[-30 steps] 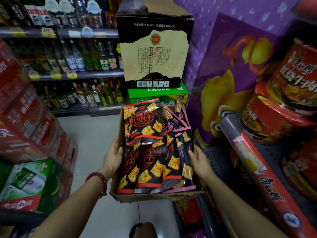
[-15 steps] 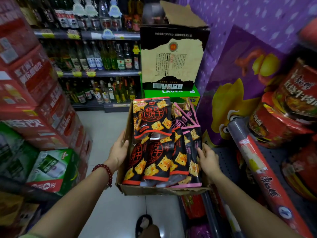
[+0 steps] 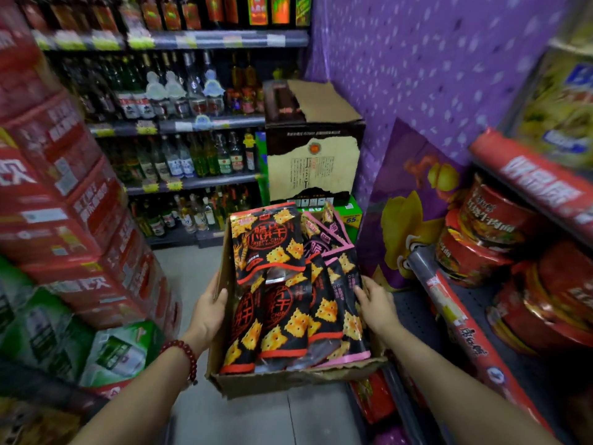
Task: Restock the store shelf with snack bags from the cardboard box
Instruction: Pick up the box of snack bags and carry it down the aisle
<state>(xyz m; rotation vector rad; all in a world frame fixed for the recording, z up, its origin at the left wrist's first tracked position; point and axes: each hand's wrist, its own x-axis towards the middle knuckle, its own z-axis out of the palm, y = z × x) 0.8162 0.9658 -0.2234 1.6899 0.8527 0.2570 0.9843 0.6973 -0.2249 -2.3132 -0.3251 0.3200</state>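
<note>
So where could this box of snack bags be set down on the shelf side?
The bare grey perforated shelf between the purple chip poster and the red noodle bowls looks free. Further right is packed with bowls. Both hands, left hand and right hand, hold the cardboard box.

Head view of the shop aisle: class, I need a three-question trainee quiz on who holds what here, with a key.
1. True or false: both hands hold the cardboard box.
2. Which wrist wears the red bead bracelet?
3. The snack bags are: A) on the shelf, B) in the box, C) on the floor.

Key:
1. True: left hand and right hand grip opposite sides.
2. Left.
3. B.
</note>
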